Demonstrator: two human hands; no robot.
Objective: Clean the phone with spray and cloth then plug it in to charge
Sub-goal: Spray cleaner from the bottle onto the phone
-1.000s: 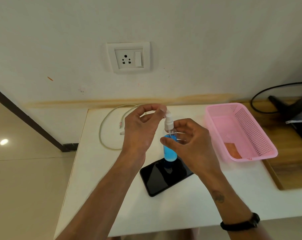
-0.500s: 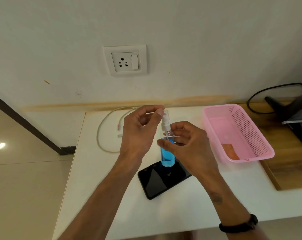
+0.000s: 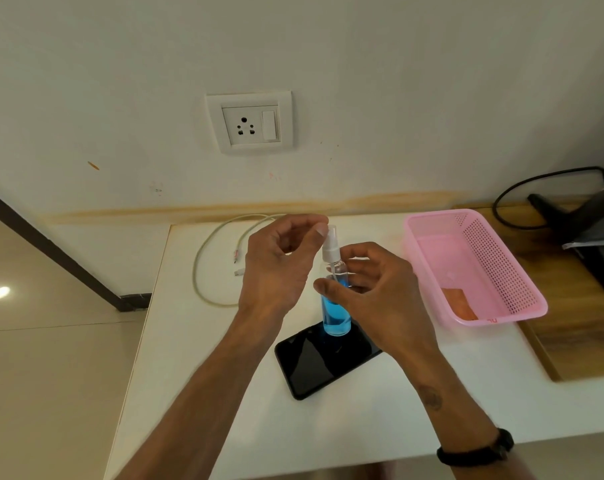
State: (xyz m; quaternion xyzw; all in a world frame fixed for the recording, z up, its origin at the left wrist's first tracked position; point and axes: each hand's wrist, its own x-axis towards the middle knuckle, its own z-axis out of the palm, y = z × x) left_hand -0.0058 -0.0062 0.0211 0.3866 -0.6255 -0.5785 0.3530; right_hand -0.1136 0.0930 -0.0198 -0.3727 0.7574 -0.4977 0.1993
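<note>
A small clear spray bottle (image 3: 335, 317) with blue liquid and a white nozzle stands upright just above the black phone (image 3: 314, 365), which lies face up on the white table (image 3: 224, 410). My right hand (image 3: 380, 292) grips the bottle's body with thumb and fingers. My left hand (image 3: 276, 268) pinches the clear cap at the nozzle top between thumb and forefinger. A white charging cable (image 3: 203, 258) lies looped at the table's back left. An orange cloth (image 3: 461, 303) lies inside the pink basket (image 3: 432, 216).
A wall socket with a switch (image 3: 250, 123) sits above the table. The pink basket stands at the right, partly on a wooden board (image 3: 577, 334). A black stand with a cable (image 3: 591, 230) is at the far right. The table's left edge drops to the floor.
Both hands and the bottle have stayed over the phone; my left fingers remain at the cap. Only the view has shifted slightly.
</note>
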